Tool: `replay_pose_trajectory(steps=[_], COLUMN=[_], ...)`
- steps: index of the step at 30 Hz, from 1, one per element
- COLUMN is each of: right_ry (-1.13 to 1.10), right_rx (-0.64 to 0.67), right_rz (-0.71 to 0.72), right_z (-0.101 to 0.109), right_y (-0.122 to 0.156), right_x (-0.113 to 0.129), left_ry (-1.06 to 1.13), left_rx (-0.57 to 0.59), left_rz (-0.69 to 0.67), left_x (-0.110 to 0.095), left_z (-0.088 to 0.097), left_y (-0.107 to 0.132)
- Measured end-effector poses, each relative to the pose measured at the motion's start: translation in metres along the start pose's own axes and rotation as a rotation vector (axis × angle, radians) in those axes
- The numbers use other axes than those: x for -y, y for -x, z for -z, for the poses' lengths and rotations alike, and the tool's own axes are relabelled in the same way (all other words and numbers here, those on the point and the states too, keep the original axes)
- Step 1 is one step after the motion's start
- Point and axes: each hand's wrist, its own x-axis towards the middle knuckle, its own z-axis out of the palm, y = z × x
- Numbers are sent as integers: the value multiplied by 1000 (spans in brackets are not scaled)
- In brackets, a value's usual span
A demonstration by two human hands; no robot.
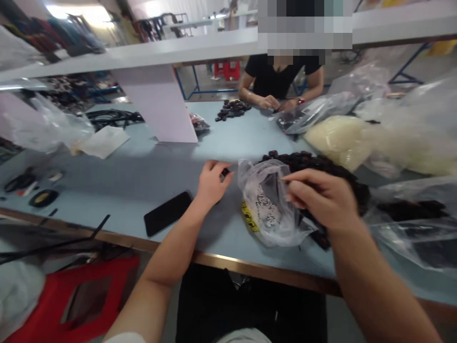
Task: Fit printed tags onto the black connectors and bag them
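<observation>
My left hand (pixel 211 185) is closed around a small black piece (pixel 224 172), gripped between thumb and fingers just above the table. To the right, my right hand (pixel 317 196) hovers at the rim of a clear plastic bag (pixel 282 233), its thumb and forefinger pinched together. Whatever is in that pinch is too small to name. Inside the opened bag lie many tiny white-and-dark parts (pixel 267 209). A yellow patterned item (pixel 249 216) shows at the bag's left side. Behind the bag and my right hand spreads a heap of black pieces (pixel 314 163).
A black phone (pixel 167 213) lies left of my left forearm. Black tape (pixel 43 198) sits farther left. Across the table, a co-worker (pixel 282 78) handles small items beside another black pile (pixel 233 109). Big plastic bags (pixel 342 143) crowd the right; a white shelf (pixel 143 52) spans overhead.
</observation>
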Motion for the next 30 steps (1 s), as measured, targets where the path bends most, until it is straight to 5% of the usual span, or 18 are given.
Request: replay_pose_trajectory(steps=[3, 8, 18, 23, 30], right_ry=[-266, -430, -322, 132, 920], right_rx=[33, 62, 121, 187, 567], right_rz=[-195, -268, -242, -60, -6], right_z=[-24, -38, -28, -17, -28], right_y=[-7, -9, -7, -8, -8], right_x=[-22, -42, -39, -38, -36], left_ry=[344, 928, 1378, 1384, 1471], left_rx=[10, 369, 510, 458, 427], left_rz=[15, 225, 482, 593, 634], left_x=[-6, -22, -46, -43, -44], left_z=[3, 0, -5, -11, -15], left_y=[4, 17, 31, 30, 28])
